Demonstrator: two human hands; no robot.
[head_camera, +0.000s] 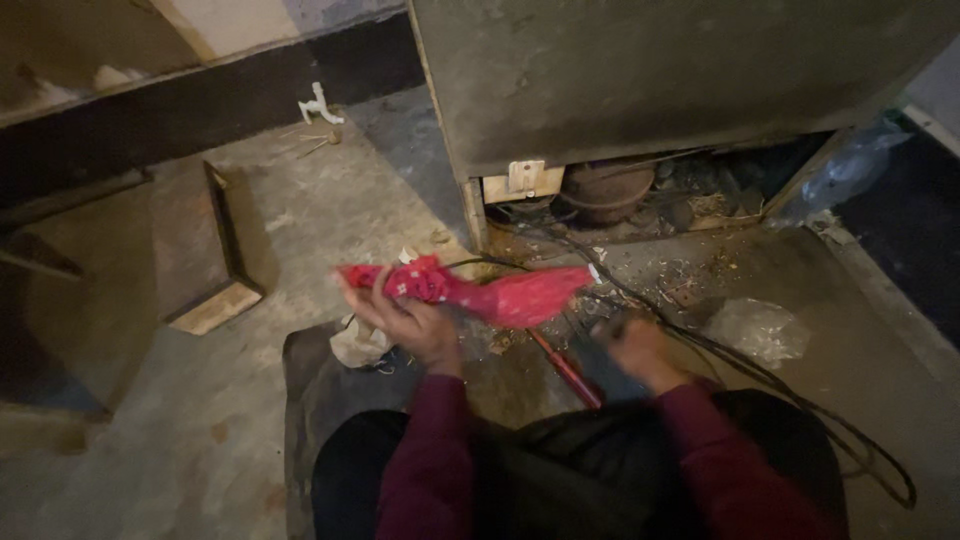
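Note:
My left hand (405, 318) holds a red cloth (480, 290) with small white dots, palm up, the cloth stretching out to the right above the floor. My right hand (635, 345) is low near the floor, blurred, fingers curled around a dark object that I cannot make out, close to a black cable (760, 375). A red-handled tool (565, 368) lies on the floor between my hands. Both sleeves are maroon.
A grey appliance (650, 70) stands ahead with its bottom open, showing a dark round compressor (608, 190) and debris. A clear plastic bag (760, 330) lies at right, crumpled paper (360, 345) by my left wrist, a wooden board (215, 250) at left.

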